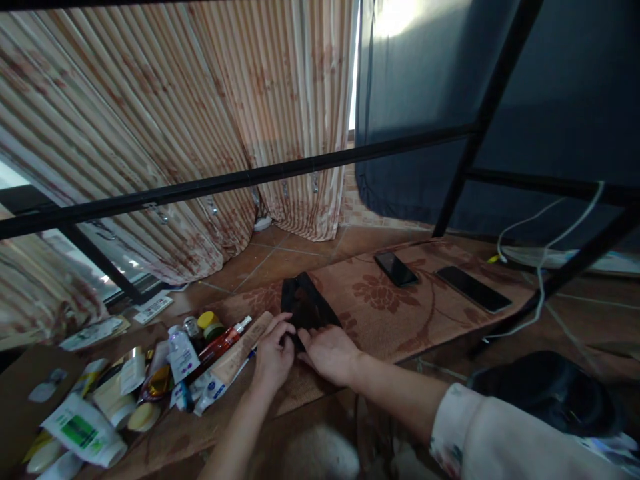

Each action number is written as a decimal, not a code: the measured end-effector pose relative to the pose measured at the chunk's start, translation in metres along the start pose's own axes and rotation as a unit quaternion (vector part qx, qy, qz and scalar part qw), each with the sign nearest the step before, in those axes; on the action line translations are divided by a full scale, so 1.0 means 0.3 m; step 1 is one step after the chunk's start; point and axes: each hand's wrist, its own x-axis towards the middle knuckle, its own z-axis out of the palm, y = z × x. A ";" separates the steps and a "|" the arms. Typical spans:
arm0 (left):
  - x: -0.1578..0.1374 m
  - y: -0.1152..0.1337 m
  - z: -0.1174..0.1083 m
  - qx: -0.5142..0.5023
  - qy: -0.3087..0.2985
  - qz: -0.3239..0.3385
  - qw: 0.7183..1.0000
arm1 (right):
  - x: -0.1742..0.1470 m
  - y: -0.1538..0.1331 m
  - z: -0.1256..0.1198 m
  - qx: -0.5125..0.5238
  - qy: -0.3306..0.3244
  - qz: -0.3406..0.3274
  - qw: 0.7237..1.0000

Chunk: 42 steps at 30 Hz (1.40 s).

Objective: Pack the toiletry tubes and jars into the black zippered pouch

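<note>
A soft, dark black pouch [307, 303] lies on the patterned brown cloth; whether it is fabric or plastic I cannot tell. My left hand [275, 350] pinches its near left edge, fingers bent together. Across from it, my right hand [330, 350] grips the near side, thumb toward the left hand and the other fingers partly hidden beneath. Just left of my left hand are a long beige tube [247, 343], a thin blue-and-white pen-like stick [245, 363] and a red bottle with a clear cap [223, 343].
Several tubes, jars and bottles crowd the left, among them a white-and-green tube [83, 430], beside a cardboard box [35, 393]. Two phones, a smaller phone [396, 268] and a larger phone [474, 288], lie right. A black metal rail [300, 163] crosses ahead; a white cable [540, 287] hangs right.
</note>
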 end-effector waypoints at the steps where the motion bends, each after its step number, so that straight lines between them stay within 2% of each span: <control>1: -0.008 0.006 0.005 -0.010 0.000 -0.006 1.000 | 0.003 -0.001 0.006 -0.006 -0.008 -0.002 1.000; 4: -0.043 0.007 0.007 -0.007 0.034 -0.045 0.998 | 0.008 0.002 0.012 -0.013 -0.021 0.003 1.000; 6: -0.066 -0.012 -0.003 0.031 0.065 -0.074 0.995 | 0.009 0.011 0.008 -0.012 -0.021 0.017 1.000; 8: -0.077 -0.046 -0.018 0.088 0.067 -0.100 0.989 | 0.007 0.023 0.001 -0.009 -0.018 0.037 0.999; 12: -0.031 -0.127 -0.044 0.219 -0.032 -0.134 0.966 | 0.005 0.041 -0.003 0.002 -0.020 0.056 0.998; 17: 0.086 -0.170 -0.028 0.313 -0.163 -0.116 0.928 | 0.008 0.039 0.000 -0.001 -0.033 0.055 0.998; 23: 0.130 -0.151 0.018 0.373 -0.223 -0.132 0.891 | 0.009 0.039 -0.004 -0.003 -0.038 0.060 0.997; 28: 0.133 -0.162 0.041 0.373 -0.216 -0.148 0.890 | 0.005 0.035 -0.021 -0.004 -0.059 0.065 0.996; 34: 0.128 -0.158 0.029 0.345 -0.178 -0.149 0.909 | 0.003 0.030 -0.038 -0.001 -0.084 0.075 0.994; 37: 0.121 -0.135 -0.015 0.334 -0.162 -0.159 0.915 | 0.003 0.029 -0.034 -0.004 -0.076 0.075 0.994; 42: 0.105 -0.142 -0.153 0.334 -0.122 -0.180 0.917 | 0.006 0.032 -0.016 -0.007 -0.052 0.067 0.996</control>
